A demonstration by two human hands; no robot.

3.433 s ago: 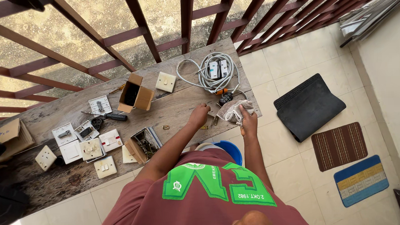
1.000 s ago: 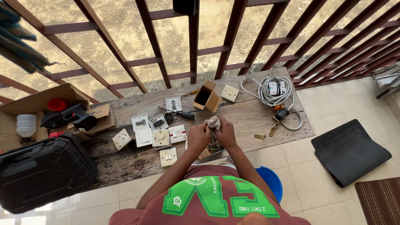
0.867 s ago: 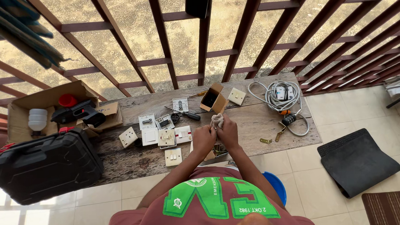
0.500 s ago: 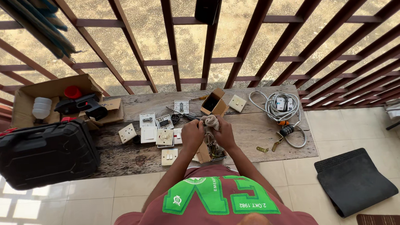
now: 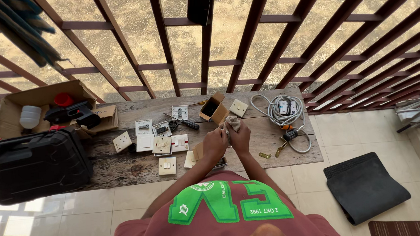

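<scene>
My left hand [image 5: 214,143] and my right hand [image 5: 241,138] are pressed together over the wooden table [image 5: 127,166], both closed around a crumpled pale cloth [image 5: 232,123] whose top sticks out above my fingers. Whatever may be inside the cloth is hidden. Under my hands sits a small open cardboard box [image 5: 199,153], partly covered by them. Several white wall switches and sockets [image 5: 160,144] lie just left of my hands.
An open cardboard box [image 5: 211,108], a black-handled screwdriver [image 5: 184,123] and a coiled grey cable [image 5: 281,108] lie on the table. Brass hinges [image 5: 271,153] are at the right. A black tool case [image 5: 35,164] stands left; a red railing [image 5: 206,42] behind; a black mat [image 5: 366,186] covers the floor.
Since 3.4 s ago the cloth came from the table's right end to its middle and my left hand joined my right on it. Over the last second both hands keep working the cloth.
</scene>
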